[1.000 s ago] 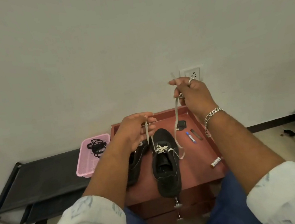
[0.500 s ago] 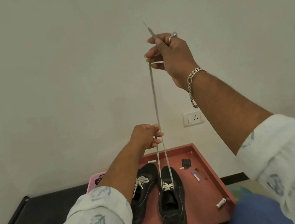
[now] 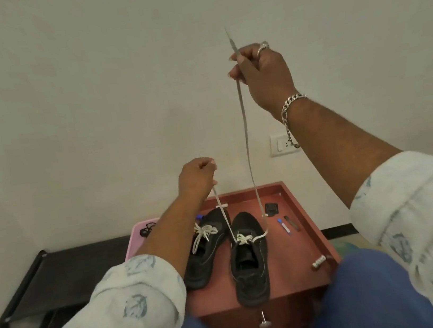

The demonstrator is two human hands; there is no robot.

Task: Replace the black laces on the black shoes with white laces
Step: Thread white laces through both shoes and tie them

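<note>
Two black shoes stand on a reddish-brown cabinet top (image 3: pixel 304 240). The left shoe (image 3: pixel 205 251) carries a tied white lace. The right shoe (image 3: pixel 248 259) has a white lace (image 3: pixel 247 142) threaded through its front eyelets, both ends drawn upward. My right hand (image 3: pixel 261 74) is raised high against the wall and pinches one end, whose tip sticks up above the fingers. My left hand (image 3: pixel 197 177) is lower, above the shoes, and grips the other end, which runs taut down to the eyelets. Black laces (image 3: pixel 147 230) lie in a pink basket (image 3: pixel 137 239) at the left.
A small black object (image 3: pixel 271 208), a blue pen-like piece (image 3: pixel 284 226), a dark stick (image 3: pixel 292 223) and a small spool (image 3: pixel 319 262) lie on the cabinet top right of the shoes. A black low rack (image 3: pixel 67 276) stands at the left. Wall sockets (image 3: pixel 282 144) are behind.
My right hand has come down a little and the lace it holds hangs slacker and apart from the other end. My left hand has moved left with its end. The view has tilted down.
</note>
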